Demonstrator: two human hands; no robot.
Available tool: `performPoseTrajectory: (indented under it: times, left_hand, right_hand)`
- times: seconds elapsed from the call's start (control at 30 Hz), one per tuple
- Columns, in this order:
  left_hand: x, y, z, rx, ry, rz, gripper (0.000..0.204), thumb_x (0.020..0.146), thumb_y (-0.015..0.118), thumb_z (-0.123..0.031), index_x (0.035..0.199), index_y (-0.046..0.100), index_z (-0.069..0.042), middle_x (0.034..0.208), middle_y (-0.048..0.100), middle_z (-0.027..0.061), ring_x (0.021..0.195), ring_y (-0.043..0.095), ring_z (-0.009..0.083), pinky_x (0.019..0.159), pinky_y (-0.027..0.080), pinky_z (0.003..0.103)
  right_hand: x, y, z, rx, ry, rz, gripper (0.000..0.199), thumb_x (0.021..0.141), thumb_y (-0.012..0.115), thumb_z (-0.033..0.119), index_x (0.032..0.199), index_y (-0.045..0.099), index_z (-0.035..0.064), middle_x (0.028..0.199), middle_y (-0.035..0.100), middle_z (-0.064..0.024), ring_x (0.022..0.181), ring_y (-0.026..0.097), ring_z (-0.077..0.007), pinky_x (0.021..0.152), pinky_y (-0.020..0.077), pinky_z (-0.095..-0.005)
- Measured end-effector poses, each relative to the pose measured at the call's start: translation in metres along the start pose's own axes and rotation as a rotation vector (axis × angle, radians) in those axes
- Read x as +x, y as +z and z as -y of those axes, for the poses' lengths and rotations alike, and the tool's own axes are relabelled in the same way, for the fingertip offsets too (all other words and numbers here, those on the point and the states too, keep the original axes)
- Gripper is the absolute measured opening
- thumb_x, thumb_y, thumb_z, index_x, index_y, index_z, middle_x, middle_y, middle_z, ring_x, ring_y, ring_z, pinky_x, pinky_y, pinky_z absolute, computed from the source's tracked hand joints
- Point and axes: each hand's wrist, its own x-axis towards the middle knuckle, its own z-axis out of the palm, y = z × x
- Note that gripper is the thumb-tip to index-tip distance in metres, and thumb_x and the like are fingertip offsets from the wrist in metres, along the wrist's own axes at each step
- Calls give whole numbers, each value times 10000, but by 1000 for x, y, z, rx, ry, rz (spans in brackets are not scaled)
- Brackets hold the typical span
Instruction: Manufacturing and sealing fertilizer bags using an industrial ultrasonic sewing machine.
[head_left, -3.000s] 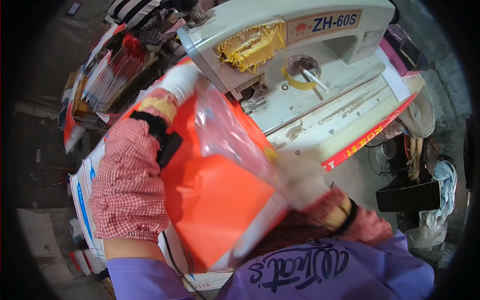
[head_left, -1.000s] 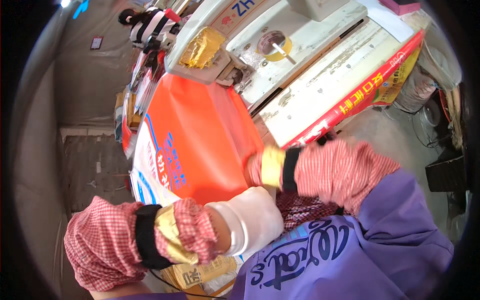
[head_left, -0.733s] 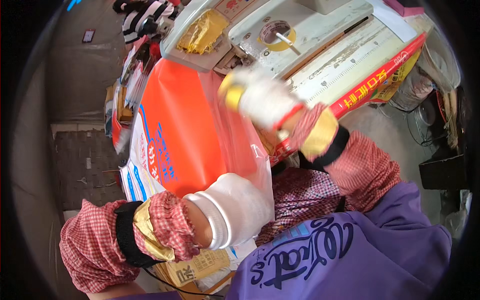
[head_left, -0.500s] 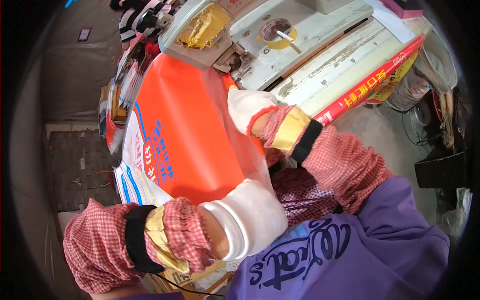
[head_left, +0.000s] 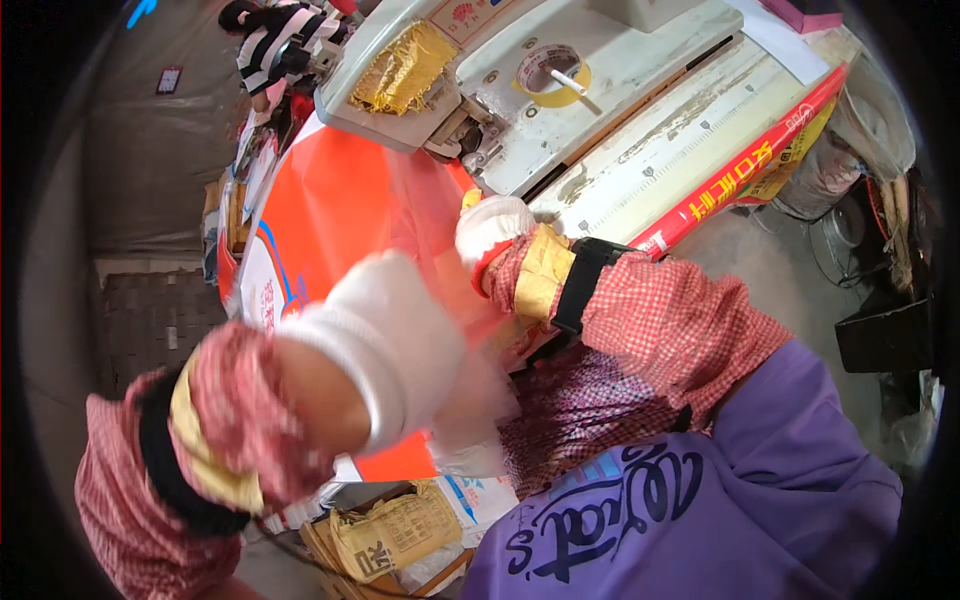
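A large orange printed plastic sack (head_left: 325, 190) lies under the head of a sewing machine (head_left: 440, 120) and drapes toward my body. My right hand (head_left: 492, 228), in a white glove with a red cuff and a yellow fingertip, is at the sack's right edge just in front of the machine's presser foot. Its fingers look curled on that edge, partly hidden. My left hand (head_left: 395, 340), also white-gloved, is over the near part of the sack. Motion blurs it and its fingers are hidden, so I cannot tell what it grips.
A yellow tape roll (head_left: 552, 75) with a white stick across it rests on the machine bed. A red strip with yellow print (head_left: 740, 175) edges the table. Below my left arm is a yellow paper sack (head_left: 395, 530). Another person in stripes (head_left: 285, 45) is at far left.
My left hand has moved up and left, blurring. The sack has shifted and folded, its near part now hanging lower. My right hand has moved slightly left and down.
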Motion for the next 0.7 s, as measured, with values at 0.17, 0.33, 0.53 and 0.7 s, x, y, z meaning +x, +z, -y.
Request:
performPoseTrajectory:
  times: [0.17, 0.33, 0.53, 0.7]
  left_hand:
    - [30, 10, -58, -60, 147, -62, 125, 713, 560, -138, 740, 679, -108, 683, 602, 49, 660, 606, 263, 626, 496, 367]
    - [43, -45, -14, -173, -11, 65, 99, 723, 617, -213, 750, 687, -148, 626, 616, 44, 651, 637, 227, 494, 464, 369]
    - [23, 5, -35, 57, 33, 46, 279, 759, 591, -220, 1007, 572, -94, 773, 589, 100, 584, 589, 274, 535, 469, 379]
    - [48, -51, -12, -62, -7, 106, 186, 729, 620, -293, 654, 660, -128, 628, 606, 76, 742, 603, 259, 649, 477, 360]
  right_hand:
    - [12, 29, 13, -488, 253, -1, 174, 786, 511, 179, 839, 572, 25, 538, 541, -67, 504, 539, -225, 490, 431, -332]
    - [30, 62, 1, -1165, 594, 60, 188, 805, 499, 214, 738, 542, 44, 528, 529, -65, 502, 529, -229, 486, 421, -339]
    - [66, 75, 32, -1941, 968, 144, 284, 827, 484, 255, 617, 505, 66, 516, 515, -62, 500, 516, -233, 482, 408, -348]
    - [75, 112, 32, -2634, 1236, 276, 389, 846, 472, 290, 515, 475, 84, 507, 503, -60, 498, 506, -237, 479, 398, -355]
